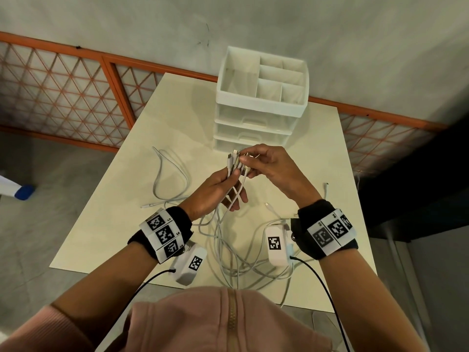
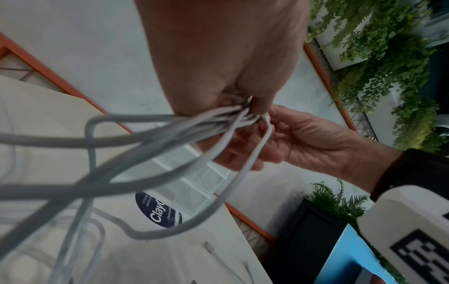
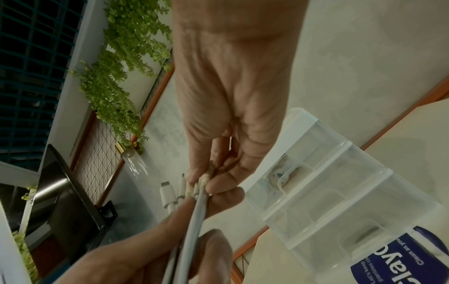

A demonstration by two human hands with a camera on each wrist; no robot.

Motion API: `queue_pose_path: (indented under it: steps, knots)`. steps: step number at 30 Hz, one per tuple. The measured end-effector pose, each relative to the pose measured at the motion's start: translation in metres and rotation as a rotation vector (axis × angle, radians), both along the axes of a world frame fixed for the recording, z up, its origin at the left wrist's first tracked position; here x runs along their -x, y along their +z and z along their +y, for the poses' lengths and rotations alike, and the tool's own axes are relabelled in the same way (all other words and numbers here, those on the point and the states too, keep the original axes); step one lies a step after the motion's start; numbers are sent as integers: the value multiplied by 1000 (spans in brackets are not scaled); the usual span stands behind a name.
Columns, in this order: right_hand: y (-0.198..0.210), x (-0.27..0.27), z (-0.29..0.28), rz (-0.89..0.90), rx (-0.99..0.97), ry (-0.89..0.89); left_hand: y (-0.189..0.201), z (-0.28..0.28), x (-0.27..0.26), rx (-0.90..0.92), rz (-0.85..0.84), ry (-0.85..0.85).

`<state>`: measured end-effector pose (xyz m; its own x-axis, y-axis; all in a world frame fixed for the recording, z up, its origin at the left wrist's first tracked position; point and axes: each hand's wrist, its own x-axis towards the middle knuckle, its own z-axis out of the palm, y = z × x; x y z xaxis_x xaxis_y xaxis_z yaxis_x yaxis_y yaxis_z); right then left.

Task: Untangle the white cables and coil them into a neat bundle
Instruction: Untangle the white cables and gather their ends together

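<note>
Several white cables (image 1: 234,252) lie tangled on the cream table (image 1: 132,189) and trail off its near edge. My left hand (image 1: 223,184) holds a bunch of their plug ends (image 1: 234,161) upright above the table, thumb pressed on the strands. My right hand (image 1: 250,161) pinches some of those plugs at the top of the bunch. In the left wrist view the cables (image 2: 170,130) fan out in loops from my left hand's (image 2: 245,103) grip, with the right hand (image 2: 303,138) beyond. In the right wrist view my right fingers (image 3: 218,182) pinch the plug ends (image 3: 199,186) just above the left hand (image 3: 157,255).
A white drawer organizer (image 1: 261,100) with an open compartment tray on top stands at the table's far side, just behind my hands. One loose cable (image 1: 167,179) loops on the left of the table, and cable ends (image 1: 326,186) lie at the right. Orange lattice fencing runs behind.
</note>
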<state>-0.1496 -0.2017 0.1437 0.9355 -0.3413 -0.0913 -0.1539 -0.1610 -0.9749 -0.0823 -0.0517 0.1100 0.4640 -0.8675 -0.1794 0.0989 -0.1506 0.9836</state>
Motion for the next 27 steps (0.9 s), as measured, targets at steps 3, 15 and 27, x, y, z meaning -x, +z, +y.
queue_pose_path:
  steps: [3,15,27]
  knots:
    - [1,-3,-2,24,22,32,1,0,-3,-8,-21,-45]
    - [-3,-10,-2,30,13,-80,-12,-6,-8,-83,-233,-10]
    - [-7,-11,2,-8,-15,-55,-9,-10,-10,-111,-174,59]
